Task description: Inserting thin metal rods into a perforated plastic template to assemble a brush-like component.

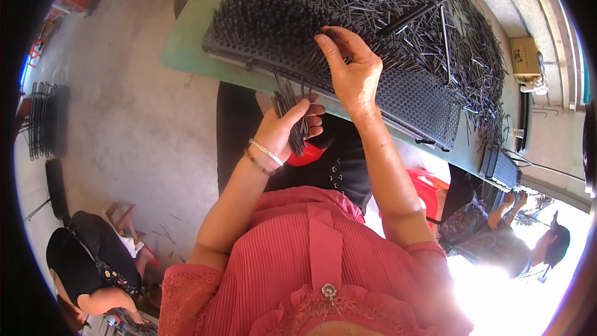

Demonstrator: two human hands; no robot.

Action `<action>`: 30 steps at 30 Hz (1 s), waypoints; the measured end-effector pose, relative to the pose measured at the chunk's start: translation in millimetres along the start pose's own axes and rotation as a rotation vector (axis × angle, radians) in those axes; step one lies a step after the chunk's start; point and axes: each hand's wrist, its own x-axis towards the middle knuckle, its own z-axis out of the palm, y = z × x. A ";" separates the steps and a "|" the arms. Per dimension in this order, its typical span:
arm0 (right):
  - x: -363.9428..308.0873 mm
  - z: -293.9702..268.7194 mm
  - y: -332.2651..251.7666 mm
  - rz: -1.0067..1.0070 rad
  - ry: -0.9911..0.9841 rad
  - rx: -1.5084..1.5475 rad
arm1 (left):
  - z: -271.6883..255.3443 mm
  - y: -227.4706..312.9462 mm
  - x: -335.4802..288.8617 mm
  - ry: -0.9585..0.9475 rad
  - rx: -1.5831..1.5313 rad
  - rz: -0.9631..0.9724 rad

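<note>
My left hand (287, 126) is wrapped round a bundle of thin dark sticks (286, 101), held upright just off the near edge of the perforated rack (418, 101). Above the rack my right hand (352, 65) has its thumb and fingertips pinched together; whatever they hold is too small and dark to make out. The rack is a long dark tray full of round holes. Its left and middle part is packed with upright dark sticks (261, 18), while holes show bare at its right end.
A large heap of loose dark sticks (429, 9) covers the green table (186, 40) behind the rack. A dark metal rod (423, 9) slants over it. A cardboard box (526, 59) stands far right. Other people sit at lower left (93, 255) and lower right (497, 236).
</note>
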 end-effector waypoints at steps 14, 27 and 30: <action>-2.3 1.3 -7.5 -0.192 0.020 -0.149 | -7.2 2.4 -6.1 -0.100 0.052 0.012; -5.8 6.2 -9.1 -0.255 0.006 -0.240 | -10.6 1.1 -4.9 -0.053 0.101 0.040; -6.2 4.4 -4.5 -0.298 -0.008 -0.232 | -11.0 1.8 -4.5 -0.033 0.144 0.021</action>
